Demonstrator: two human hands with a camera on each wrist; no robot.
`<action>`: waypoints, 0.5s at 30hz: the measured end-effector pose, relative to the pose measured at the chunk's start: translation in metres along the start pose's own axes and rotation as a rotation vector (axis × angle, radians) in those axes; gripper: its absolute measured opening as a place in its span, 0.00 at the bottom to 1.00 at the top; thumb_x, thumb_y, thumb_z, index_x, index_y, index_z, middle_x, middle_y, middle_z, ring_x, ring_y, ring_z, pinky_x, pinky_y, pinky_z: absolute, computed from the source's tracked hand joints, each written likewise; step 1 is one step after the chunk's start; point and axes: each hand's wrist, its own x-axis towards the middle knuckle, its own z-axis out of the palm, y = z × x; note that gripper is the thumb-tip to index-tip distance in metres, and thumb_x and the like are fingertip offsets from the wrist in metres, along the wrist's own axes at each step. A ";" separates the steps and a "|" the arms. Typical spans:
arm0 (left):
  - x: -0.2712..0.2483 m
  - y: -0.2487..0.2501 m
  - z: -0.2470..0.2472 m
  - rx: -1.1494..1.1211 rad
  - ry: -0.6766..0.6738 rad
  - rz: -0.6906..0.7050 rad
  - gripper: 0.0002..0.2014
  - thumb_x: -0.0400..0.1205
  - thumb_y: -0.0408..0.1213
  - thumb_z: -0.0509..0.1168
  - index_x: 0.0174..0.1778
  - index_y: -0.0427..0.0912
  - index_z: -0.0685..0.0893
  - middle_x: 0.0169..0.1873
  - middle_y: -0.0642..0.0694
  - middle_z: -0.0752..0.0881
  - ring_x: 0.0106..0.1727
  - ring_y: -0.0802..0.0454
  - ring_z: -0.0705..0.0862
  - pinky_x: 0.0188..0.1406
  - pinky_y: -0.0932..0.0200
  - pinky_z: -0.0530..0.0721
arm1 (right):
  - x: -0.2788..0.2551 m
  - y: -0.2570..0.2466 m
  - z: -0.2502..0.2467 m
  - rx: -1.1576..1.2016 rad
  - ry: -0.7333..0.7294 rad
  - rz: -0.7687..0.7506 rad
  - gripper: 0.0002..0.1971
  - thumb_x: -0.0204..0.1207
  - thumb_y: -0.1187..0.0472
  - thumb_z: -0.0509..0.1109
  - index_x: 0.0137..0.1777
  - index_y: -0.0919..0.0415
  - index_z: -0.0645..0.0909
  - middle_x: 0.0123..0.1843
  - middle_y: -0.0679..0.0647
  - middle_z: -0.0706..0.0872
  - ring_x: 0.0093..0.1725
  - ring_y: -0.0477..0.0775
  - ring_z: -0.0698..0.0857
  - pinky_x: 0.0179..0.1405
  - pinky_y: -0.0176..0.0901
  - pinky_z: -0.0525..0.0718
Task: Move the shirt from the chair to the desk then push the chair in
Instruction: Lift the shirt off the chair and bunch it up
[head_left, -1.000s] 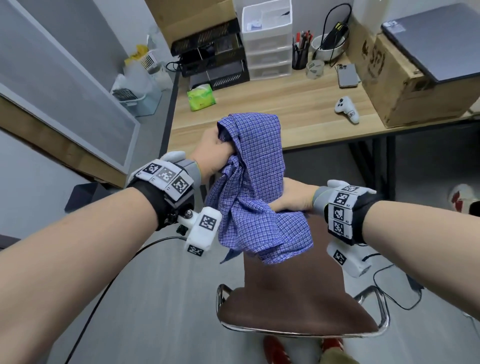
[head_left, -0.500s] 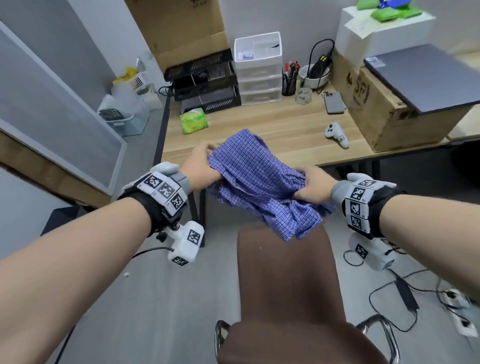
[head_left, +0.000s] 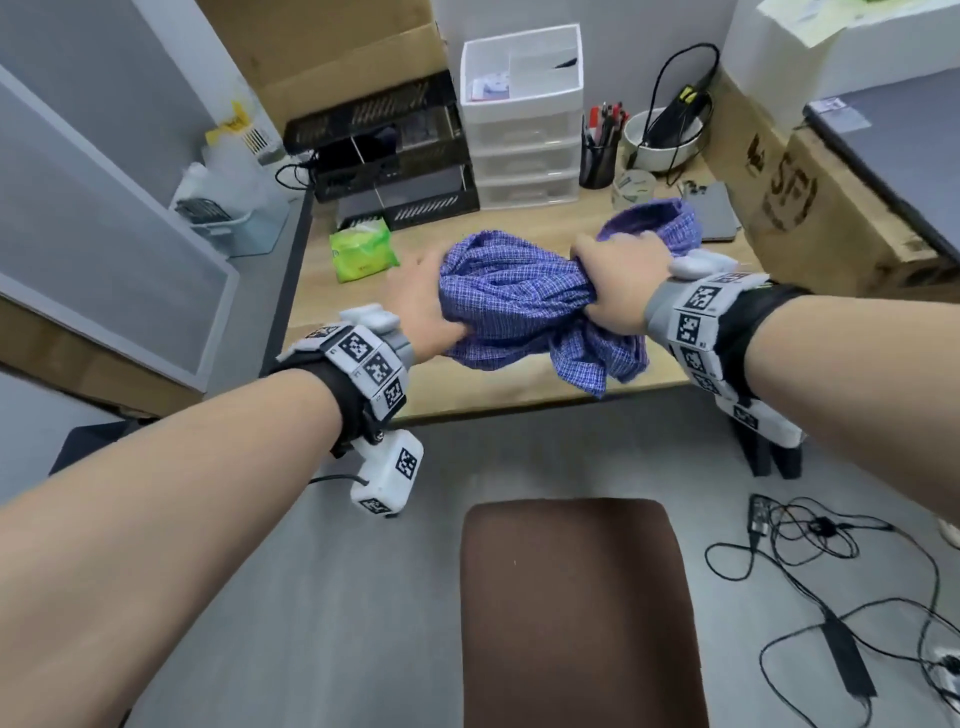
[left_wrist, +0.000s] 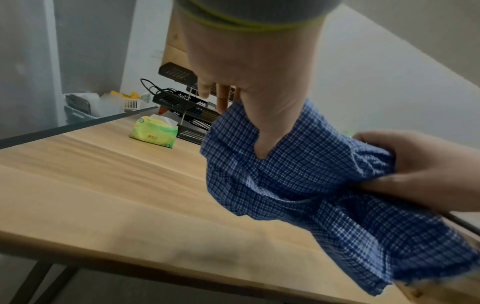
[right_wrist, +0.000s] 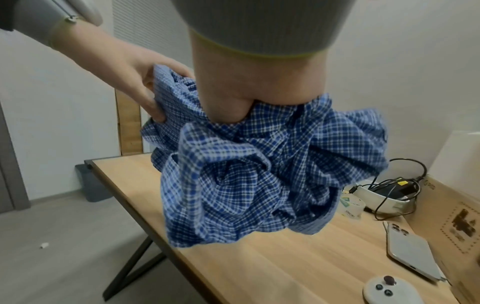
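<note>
A bunched blue checked shirt (head_left: 519, 306) hangs a little above the wooden desk (head_left: 337, 312), carried between both hands. My left hand (head_left: 426, 306) grips its left end, and the thumb digs into the cloth (left_wrist: 298, 174) in the left wrist view. My right hand (head_left: 618, 280) is fisted around the right end, with folds of the shirt (right_wrist: 259, 174) drooping below it over the desk (right_wrist: 285, 267). The brown chair (head_left: 576, 613) stands on the floor in front of the desk with nothing on it, pulled back from the desk edge.
On the desk are a green tissue pack (head_left: 361, 252), black trays (head_left: 384, 156), white drawers (head_left: 524, 119), a pen cup (head_left: 597, 150), a bowl with cables (head_left: 665, 140), a phone (head_left: 714, 208), a white controller (right_wrist: 384, 288) and a cardboard box (head_left: 810, 208). Cables (head_left: 831, 571) lie on the floor to the right.
Both hands have carried the shirt forward and up, from over the chair to over the desk. The view has moved closer to the desk.
</note>
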 end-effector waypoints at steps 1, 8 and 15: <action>0.014 -0.001 0.014 0.062 -0.016 -0.002 0.39 0.60 0.50 0.72 0.70 0.51 0.75 0.56 0.45 0.85 0.56 0.40 0.82 0.56 0.47 0.83 | 0.016 0.006 0.011 -0.039 0.013 0.001 0.21 0.68 0.53 0.73 0.58 0.59 0.73 0.50 0.62 0.87 0.57 0.65 0.82 0.53 0.55 0.74; 0.064 -0.014 0.084 0.421 -0.176 -0.027 0.08 0.73 0.31 0.66 0.47 0.42 0.85 0.49 0.41 0.85 0.49 0.39 0.83 0.43 0.49 0.83 | 0.065 0.013 0.083 -0.253 0.059 0.021 0.23 0.65 0.59 0.74 0.61 0.61 0.79 0.60 0.64 0.81 0.63 0.66 0.75 0.58 0.58 0.71; 0.084 -0.032 0.125 0.612 -0.350 -0.032 0.07 0.76 0.33 0.67 0.48 0.44 0.85 0.43 0.45 0.87 0.37 0.43 0.81 0.35 0.54 0.81 | 0.086 0.018 0.134 -0.288 -0.145 0.122 0.14 0.71 0.59 0.69 0.57 0.54 0.82 0.61 0.61 0.74 0.58 0.65 0.77 0.54 0.56 0.72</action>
